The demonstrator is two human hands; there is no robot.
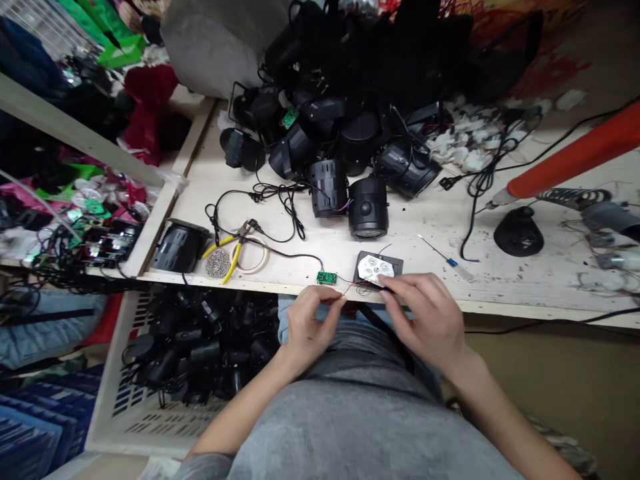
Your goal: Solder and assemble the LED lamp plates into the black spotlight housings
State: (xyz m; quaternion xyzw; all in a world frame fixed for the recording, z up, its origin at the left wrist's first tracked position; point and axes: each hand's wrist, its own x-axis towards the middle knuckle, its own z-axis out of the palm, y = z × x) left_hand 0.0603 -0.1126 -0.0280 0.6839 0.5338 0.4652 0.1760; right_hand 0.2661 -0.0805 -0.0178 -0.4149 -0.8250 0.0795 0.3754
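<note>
My left hand (311, 319) is closed in a pinch on a thin red wire (352, 285) at the bench's front edge. That wire runs to a white LED plate (371, 268) with several round lenses, lying on a dark flat pad (395, 265). The index finger of my right hand (429, 319) rests on the plate's near edge, with the thumb just below it, so the hand appears to grip that edge. Left of the plate lies a small green circuit board (327, 277), joined to a black cable. A blue-handled screwdriver (451, 262) lies to the right.
Yellow-handled pliers (233, 257), a coil of metal wire (218, 264) and a tape roll (260, 257) lie left. Black lamp housings (369, 208) crowd the back. An orange lamp arm (575, 157) crosses from the right. Below stands a white crate (107, 400) of black parts.
</note>
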